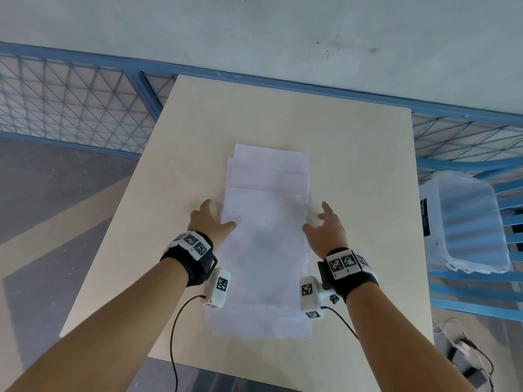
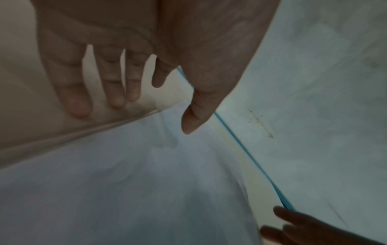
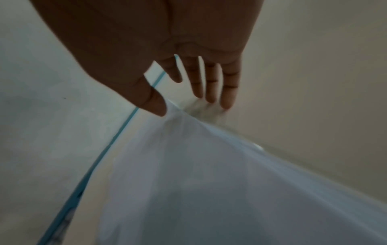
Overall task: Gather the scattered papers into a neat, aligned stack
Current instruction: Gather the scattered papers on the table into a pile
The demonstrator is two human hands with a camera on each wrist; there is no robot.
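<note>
With fingers straight and spread, left hand [image 1: 210,222] and right hand [image 1: 325,226] press the two side edges of the papers [image 1: 263,241], gripping nothing. Loose pile, far edges uneven, on the middle of the table [image 1: 175,154]. Clear tub [image 1: 469,222] far right.

The papers [image 1: 266,250] are thin, matt white sheets on a smooth, pale, matt wooden table [image 1: 353,171]. A clear glossy plastic box [image 1: 467,222] sits on a blue slatted chair [image 1: 481,301].
</note>
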